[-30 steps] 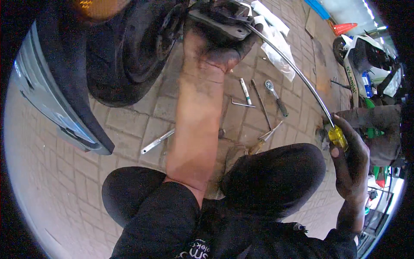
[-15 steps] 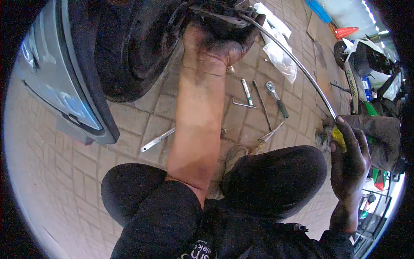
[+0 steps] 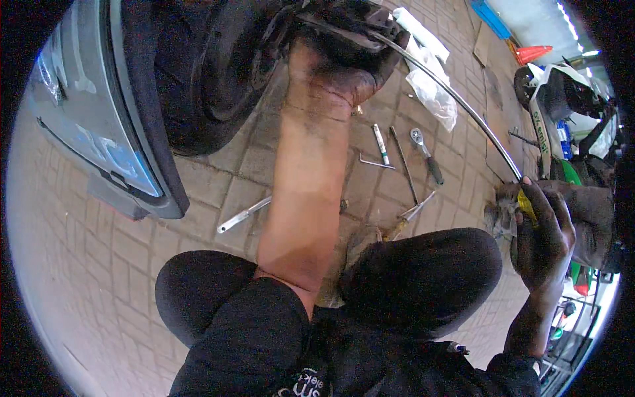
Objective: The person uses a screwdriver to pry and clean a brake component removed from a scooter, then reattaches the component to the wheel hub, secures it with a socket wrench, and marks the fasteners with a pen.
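Observation:
At the top of the head view my left hand [image 3: 344, 74] is wrapped round a dark, greasy metal part [image 3: 344, 32] beside a black wheel [image 3: 218, 79]. Its fingers are partly hidden behind the part. Over at the right, my right hand [image 3: 544, 235] grips the yellow handle of a long screwdriver [image 3: 469, 112], whose steel shaft slants up to the left. The shaft's far end meets the part at my left hand; its tip cannot be made out. Both hands are blackened.
Grey bodywork [image 3: 99, 126] stands at left. On the brick paving lie a ratchet [image 3: 426, 155], a thin rod [image 3: 405, 164], a hex key [image 3: 376, 163], a white-and-green marker-like stick [image 3: 381, 142], a silver wrench [image 3: 243, 215] and a white plastic bag [image 3: 433, 96]. A motor scooter [image 3: 555, 99] stands at right.
My right hand and the screwdriver handle have shifted slightly right and down. My left hand sits a little lower in view, still round the dark part. The whole view has moved slightly.

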`<action>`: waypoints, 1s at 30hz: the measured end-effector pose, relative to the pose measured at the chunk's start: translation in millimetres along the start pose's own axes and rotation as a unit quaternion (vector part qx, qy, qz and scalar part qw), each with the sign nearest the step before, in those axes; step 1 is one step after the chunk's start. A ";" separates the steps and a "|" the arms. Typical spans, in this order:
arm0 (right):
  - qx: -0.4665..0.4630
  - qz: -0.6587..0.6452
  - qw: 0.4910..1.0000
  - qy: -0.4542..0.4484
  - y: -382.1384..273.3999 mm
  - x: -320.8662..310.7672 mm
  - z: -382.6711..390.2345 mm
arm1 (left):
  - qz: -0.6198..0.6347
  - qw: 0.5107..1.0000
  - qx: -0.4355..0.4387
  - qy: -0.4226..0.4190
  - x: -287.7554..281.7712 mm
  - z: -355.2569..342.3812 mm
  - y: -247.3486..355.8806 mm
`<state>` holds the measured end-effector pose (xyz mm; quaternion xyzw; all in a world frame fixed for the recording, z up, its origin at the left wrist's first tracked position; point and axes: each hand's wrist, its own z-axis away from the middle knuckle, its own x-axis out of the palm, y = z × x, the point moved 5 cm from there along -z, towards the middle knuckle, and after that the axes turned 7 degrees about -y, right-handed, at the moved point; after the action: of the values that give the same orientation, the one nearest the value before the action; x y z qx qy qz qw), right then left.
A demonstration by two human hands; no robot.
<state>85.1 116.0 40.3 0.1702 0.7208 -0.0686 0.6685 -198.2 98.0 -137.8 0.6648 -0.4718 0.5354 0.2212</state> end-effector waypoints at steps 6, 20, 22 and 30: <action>0.054 -0.038 0.998 -0.018 -1.5 6.2 11.7 | 0.030 0.997 -0.016 -0.066 3.4 -6.2 -6.3; 0.180 -0.226 0.955 -0.067 4.4 40.3 45.1 | -0.140 0.987 0.080 0.008 -9.7 -18.0 -34.0; 0.202 -0.228 0.948 -0.086 11.2 32.2 49.5 | -0.208 0.966 0.134 0.077 -9.2 -15.8 -44.4; 0.247 -0.294 0.921 -0.071 7.8 38.2 53.2 | -0.245 0.939 0.184 0.158 -34.5 -16.3 -48.8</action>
<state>135.9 111.7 -1.5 0.1050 0.6496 -0.4494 0.6042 -163.6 146.8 -153.9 0.6954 -0.1469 0.6404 0.2912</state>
